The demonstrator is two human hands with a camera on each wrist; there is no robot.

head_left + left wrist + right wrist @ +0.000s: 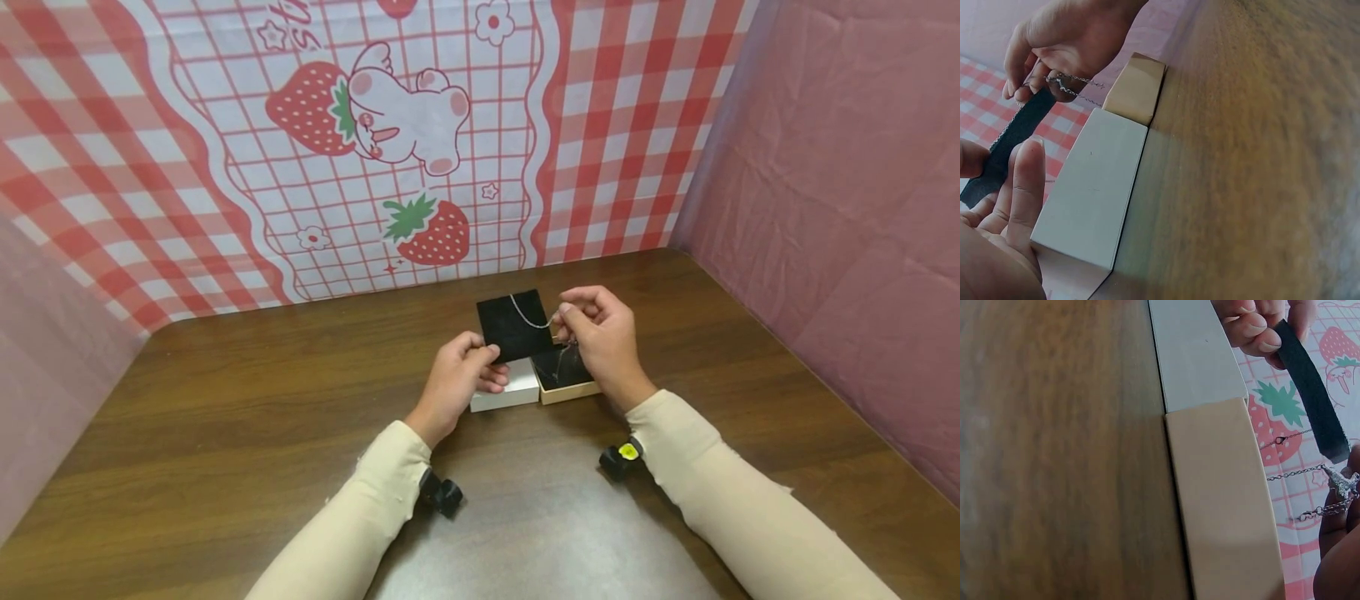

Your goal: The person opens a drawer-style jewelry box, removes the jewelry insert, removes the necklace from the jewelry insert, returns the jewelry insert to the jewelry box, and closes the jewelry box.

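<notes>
My left hand [459, 377] pinches a thin black square pad [510, 332] by its lower left corner, tilted above the boxes. A silver chain necklace [530, 322] lies across the pad's face. Its other end is pinched between the thumb and fingers of my right hand [609, 340], at the pad's right edge. In the right wrist view a sparkling silver pendant [1341, 482] sits at those fingers, with loose chain strands hanging beside it. Below the hands is an open tan box [572, 392] with a black inside, partly hidden by my right hand. More thin chain shows over it.
A white box [505, 399] stands against the tan box's left side, on the brown wooden table [225, 433]. Behind the table hangs a red checked cloth [622, 125] with strawberries. Pink cloth [840, 208] walls in the sides. Each wrist wears a small black camera [442, 495].
</notes>
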